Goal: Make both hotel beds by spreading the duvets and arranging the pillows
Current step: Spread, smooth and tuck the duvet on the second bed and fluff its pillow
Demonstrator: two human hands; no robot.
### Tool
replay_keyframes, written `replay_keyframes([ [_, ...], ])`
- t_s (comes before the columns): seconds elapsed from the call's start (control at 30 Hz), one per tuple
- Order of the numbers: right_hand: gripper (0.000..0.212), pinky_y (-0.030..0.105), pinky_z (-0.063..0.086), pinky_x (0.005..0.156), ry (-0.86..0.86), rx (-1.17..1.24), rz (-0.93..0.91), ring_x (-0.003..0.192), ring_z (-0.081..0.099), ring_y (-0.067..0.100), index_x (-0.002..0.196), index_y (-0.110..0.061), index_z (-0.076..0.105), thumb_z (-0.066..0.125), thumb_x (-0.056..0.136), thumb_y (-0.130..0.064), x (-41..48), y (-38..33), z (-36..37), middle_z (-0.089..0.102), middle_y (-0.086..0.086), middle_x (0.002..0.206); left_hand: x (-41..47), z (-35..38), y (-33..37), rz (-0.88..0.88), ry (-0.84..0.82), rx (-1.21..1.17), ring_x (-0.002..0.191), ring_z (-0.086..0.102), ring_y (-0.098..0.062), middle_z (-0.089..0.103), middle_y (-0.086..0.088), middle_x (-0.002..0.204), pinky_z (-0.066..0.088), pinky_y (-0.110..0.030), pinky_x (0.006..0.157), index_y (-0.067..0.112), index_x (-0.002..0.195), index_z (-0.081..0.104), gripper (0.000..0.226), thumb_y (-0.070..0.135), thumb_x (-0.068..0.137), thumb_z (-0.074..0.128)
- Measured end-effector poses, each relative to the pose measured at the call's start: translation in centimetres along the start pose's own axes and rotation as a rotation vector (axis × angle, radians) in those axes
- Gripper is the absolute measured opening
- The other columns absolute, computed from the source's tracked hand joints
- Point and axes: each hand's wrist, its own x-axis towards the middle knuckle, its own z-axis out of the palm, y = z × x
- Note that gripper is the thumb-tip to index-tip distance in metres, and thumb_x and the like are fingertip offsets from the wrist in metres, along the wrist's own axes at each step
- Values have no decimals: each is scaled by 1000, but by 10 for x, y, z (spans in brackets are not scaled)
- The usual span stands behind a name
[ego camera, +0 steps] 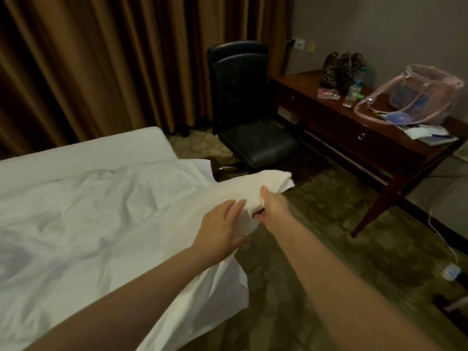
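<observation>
Fingers of the right hand [272, 207] are curled round a bunched corner of the white duvet [76, 211], held up at frame centre. The left hand [220, 224] rests flat, fingers straight, on the cloth just beside. This looks like the spreading step. Next, that corner needs drawing out square over the bed [114, 145] at lower left.

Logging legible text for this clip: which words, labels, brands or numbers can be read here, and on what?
No text is readable in this frame.
Water bottle label: printed, too blurred to read.
Blue panel inside the clear bag: too blurred to read.
Papers on the desk: too small to read.
</observation>
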Motion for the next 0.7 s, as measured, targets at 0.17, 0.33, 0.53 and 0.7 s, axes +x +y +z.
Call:
replay_keyframes([
  [0.17,48,45,51,92,-190,41,-128,115,53,37,140,-9,39,53,98,-25,-24,-48,64,53,19,130,12,-45,-38,-160,331,34,128,41,-24,37,-6,145,36,-38,106,22,148,24,69,29,88,58],
  [0.33,47,48,50,94,-413,92,-306,100,59,31,138,-9,43,54,97,-28,-80,-115,101,58,8,93,6,-131,-37,-210,623,55,122,47,-30,44,-11,140,39,-40,99,14,143,36,60,36,91,58],
  [0.53,37,43,51,94,-535,33,-718,103,60,23,126,-20,46,57,94,-35,-106,-178,25,61,3,112,0,-185,50,-116,982,254,118,51,-28,53,-9,132,41,-43,98,14,134,47,56,41,86,62],
  [0.7,37,41,51,88,-246,125,-303,100,57,22,134,-17,46,52,98,-23,1,-95,-120,57,10,129,11,-62,100,-198,250,369,126,44,-22,42,1,143,37,-38,100,27,141,36,53,38,91,50],
])
